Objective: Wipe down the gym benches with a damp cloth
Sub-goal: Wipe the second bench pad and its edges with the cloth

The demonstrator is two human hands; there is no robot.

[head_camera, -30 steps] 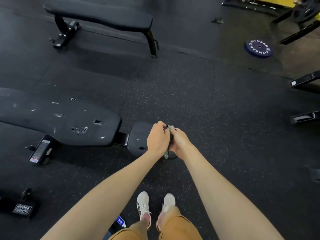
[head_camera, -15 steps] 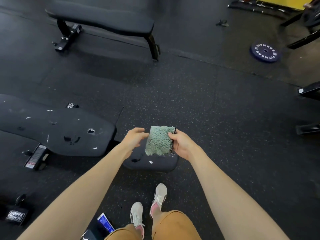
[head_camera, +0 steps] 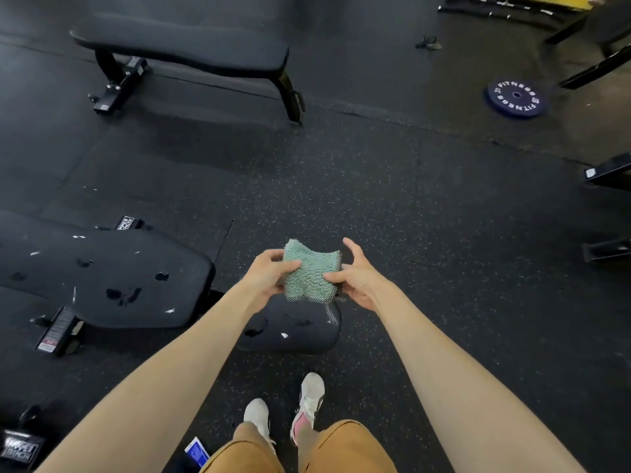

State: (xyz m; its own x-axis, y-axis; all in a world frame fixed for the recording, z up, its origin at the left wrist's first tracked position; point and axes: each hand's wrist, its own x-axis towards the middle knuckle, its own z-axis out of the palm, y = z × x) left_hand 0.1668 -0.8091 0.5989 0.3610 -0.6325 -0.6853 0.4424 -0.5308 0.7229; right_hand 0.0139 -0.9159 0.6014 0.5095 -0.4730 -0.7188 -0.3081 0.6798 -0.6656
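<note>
A folded green cloth (head_camera: 309,272) with a dark mesh edge is held up in front of me between both hands. My left hand (head_camera: 266,274) grips its left side with thumb on top. My right hand (head_camera: 358,276) pinches its right side, its upper fingers spread. Below the cloth lies the small seat pad (head_camera: 290,331) of a worn black bench; its long back pad (head_camera: 102,278), scuffed and torn in spots, stretches to the left. A second black flat bench (head_camera: 184,46) stands farther off at the upper left.
A blue weight plate (head_camera: 515,97) lies on the dark rubber floor at the upper right. Black machine feet (head_camera: 607,172) jut in from the right edge. Barbells (head_camera: 495,8) lie at the top. My shoes (head_camera: 307,401) stand just behind the seat pad.
The cloth, squeezed edge-on between both hands a second ago, is now opened out flat. My left hand let go briefly and now grips the cloth's left side again.
</note>
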